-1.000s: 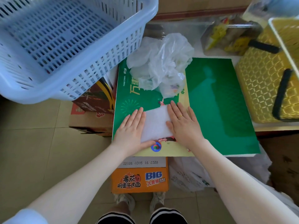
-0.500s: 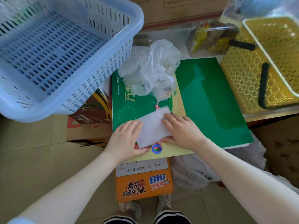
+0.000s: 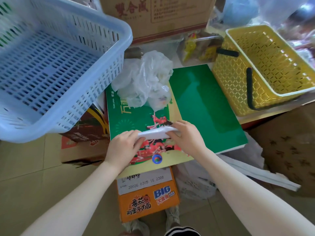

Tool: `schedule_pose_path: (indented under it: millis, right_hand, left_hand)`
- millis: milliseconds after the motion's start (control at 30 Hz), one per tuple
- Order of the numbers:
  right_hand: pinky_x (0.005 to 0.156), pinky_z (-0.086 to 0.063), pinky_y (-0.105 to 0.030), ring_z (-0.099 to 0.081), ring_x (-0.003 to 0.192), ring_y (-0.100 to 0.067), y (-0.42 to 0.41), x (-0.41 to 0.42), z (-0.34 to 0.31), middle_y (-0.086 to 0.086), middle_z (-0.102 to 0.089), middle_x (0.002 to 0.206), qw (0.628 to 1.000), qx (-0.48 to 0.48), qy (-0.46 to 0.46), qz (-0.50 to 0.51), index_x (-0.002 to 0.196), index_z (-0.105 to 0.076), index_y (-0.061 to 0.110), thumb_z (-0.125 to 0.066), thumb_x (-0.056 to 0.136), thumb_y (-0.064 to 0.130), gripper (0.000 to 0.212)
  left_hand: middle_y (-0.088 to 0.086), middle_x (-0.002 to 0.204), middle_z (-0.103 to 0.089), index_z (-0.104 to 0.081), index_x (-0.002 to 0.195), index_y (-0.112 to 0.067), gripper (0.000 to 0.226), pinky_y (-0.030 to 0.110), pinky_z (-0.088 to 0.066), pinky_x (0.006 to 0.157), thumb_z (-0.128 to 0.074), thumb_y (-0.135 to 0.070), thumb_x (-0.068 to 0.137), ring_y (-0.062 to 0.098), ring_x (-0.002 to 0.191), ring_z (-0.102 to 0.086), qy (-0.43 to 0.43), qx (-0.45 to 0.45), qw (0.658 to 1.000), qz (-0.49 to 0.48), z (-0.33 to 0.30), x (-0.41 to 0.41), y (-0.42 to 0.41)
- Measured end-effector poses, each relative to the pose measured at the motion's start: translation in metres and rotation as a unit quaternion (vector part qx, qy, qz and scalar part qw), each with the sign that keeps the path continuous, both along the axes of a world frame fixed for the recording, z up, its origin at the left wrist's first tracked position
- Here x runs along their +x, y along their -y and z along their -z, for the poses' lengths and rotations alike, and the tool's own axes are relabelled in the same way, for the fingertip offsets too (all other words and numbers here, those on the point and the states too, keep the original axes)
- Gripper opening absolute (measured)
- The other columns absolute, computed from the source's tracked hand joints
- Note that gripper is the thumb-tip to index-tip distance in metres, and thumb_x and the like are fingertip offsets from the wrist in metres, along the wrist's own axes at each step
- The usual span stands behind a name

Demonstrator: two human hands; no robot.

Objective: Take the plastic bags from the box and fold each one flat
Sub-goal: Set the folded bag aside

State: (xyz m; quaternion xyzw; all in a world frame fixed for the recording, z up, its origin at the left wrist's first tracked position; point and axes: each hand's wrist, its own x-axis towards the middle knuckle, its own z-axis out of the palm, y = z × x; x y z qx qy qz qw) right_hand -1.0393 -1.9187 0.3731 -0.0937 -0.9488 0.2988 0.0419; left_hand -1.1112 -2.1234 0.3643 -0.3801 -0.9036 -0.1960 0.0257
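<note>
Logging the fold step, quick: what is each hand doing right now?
Left hand: grips the left end of the folded white bag.
Right hand: pinches the bag's right end.

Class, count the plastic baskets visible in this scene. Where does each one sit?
2. The blue basket sits upper left on cartons; the yellow basket sits upper right, beside the green board. Others may be hidden.
</note>
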Motion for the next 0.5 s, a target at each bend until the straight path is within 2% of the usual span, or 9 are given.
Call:
schedule_pose_path:
  millis: [67, 167, 200, 267, 333, 400, 500]
  right_hand:
    - [0.059, -0.034, -0.028, -0.05, 0.069, -0.02, -0.007, 0.01, -0.023, 0.001, -0.056, 0.078, 0.999, -0.046, -0.018, -0.008, 0.091, -0.065, 0.005, -0.066, 0.085, 0.02, 0.016]
    - [0.054, -0.034, -0.013, -0.048, 0.06, -0.004, -0.032, 0.026, -0.065, 0.005, -0.057, 0.069, 0.99, -0.105, -0.064, 0.065, 0.088, -0.065, 0.008, -0.067, 0.083, 0.014, 0.008]
    - [0.053, -0.035, -0.012, -0.049, 0.059, -0.002, -0.044, 0.03, -0.079, 0.008, -0.056, 0.067, 0.984, -0.125, -0.086, 0.098, 0.085, -0.063, 0.01, -0.066, 0.084, 0.013, 0.004]
    - [0.053, -0.037, -0.012, -0.049, 0.062, -0.003, -0.075, 0.037, -0.1, 0.01, -0.056, 0.069, 0.966, -0.161, -0.127, 0.16, 0.083, -0.061, 0.015, -0.063, 0.086, 0.014, 0.004]
    - [0.057, -0.04, -0.024, -0.049, 0.066, -0.01, -0.109, 0.041, -0.116, 0.009, -0.056, 0.07, 0.945, -0.18, -0.164, 0.218, 0.078, -0.058, 0.022, -0.061, 0.087, 0.02, 0.01]
    - [0.057, -0.037, -0.028, -0.047, 0.067, -0.013, -0.143, 0.042, -0.13, 0.006, -0.054, 0.07, 0.922, -0.196, -0.197, 0.27, 0.072, -0.055, 0.026, -0.059, 0.089, 0.023, 0.017]
    - [0.052, -0.033, -0.019, -0.042, 0.06, -0.009, -0.197, 0.036, -0.15, 0.006, -0.048, 0.066, 0.892, -0.196, -0.227, 0.339, 0.073, -0.055, 0.014, -0.057, 0.09, 0.022, 0.018]
  left_hand:
    - [-0.002, 0.05, -0.052, -0.057, 0.067, -0.009, 0.033, 0.018, -0.027, 0.038, -0.047, -0.036, 0.083, 0.016, 0.042, -0.051, -0.025, 0.025, 0.999, 0.002, -0.025, 0.006, -0.009]
    - [-0.008, 0.051, -0.042, -0.045, 0.065, -0.014, 0.032, 0.015, -0.016, 0.035, -0.063, -0.035, 0.082, 0.012, 0.04, -0.039, -0.012, 0.04, 0.999, 0.013, -0.05, 0.005, -0.031]
    - [-0.009, 0.055, -0.046, -0.047, 0.069, -0.014, 0.029, 0.015, -0.021, 0.037, -0.066, -0.033, 0.082, 0.011, 0.043, -0.042, 0.008, 0.04, 0.999, 0.012, -0.053, 0.002, -0.04]
    - [-0.008, 0.069, -0.059, -0.055, 0.08, -0.014, 0.02, 0.024, -0.039, 0.045, -0.063, -0.032, 0.084, 0.014, 0.057, -0.054, 0.053, 0.011, 0.998, 0.009, -0.062, -0.003, -0.068]
    - [-0.006, 0.079, -0.063, -0.058, 0.087, -0.016, 0.018, 0.03, -0.048, 0.059, -0.056, -0.034, 0.087, 0.016, 0.071, -0.059, 0.079, -0.023, 0.997, 0.012, -0.073, -0.004, -0.102]
    - [-0.006, 0.083, -0.062, -0.058, 0.091, -0.017, 0.018, 0.03, -0.048, 0.062, -0.053, -0.034, 0.089, 0.016, 0.075, -0.058, 0.077, -0.032, 0.996, 0.027, -0.086, -0.002, -0.14]
    - [-0.007, 0.089, -0.062, -0.055, 0.097, -0.018, 0.019, 0.026, -0.041, 0.059, -0.05, -0.035, 0.09, 0.017, 0.082, -0.058, 0.045, -0.029, 0.997, 0.046, -0.098, -0.003, -0.193]
